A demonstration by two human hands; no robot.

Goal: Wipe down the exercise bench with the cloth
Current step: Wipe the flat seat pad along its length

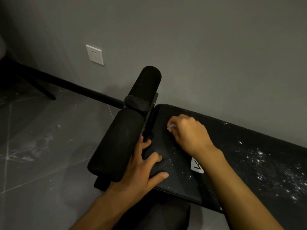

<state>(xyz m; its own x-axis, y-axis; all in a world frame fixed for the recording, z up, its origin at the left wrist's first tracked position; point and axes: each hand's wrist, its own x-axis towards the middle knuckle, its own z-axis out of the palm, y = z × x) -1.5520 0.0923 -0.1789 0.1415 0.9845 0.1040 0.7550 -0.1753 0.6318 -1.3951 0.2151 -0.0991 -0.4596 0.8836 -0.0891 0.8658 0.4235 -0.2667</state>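
Observation:
The black exercise bench (232,156) runs from the middle to the right edge, its ribbed pad dotted with white specks toward the right. My right hand (189,133) is curled round a small white cloth (171,127), of which only a scrap shows, and presses it on the pad near the bench's left end. My left hand (142,166) rests on the pad's left front corner, fingers spread over the top, thumb on the front edge.
Two black foam rollers (116,146) stick out from the bench's left end, one low and one raised. A grey wall with a white socket (94,54) stands close behind. Dark tiled floor with white smears lies to the left.

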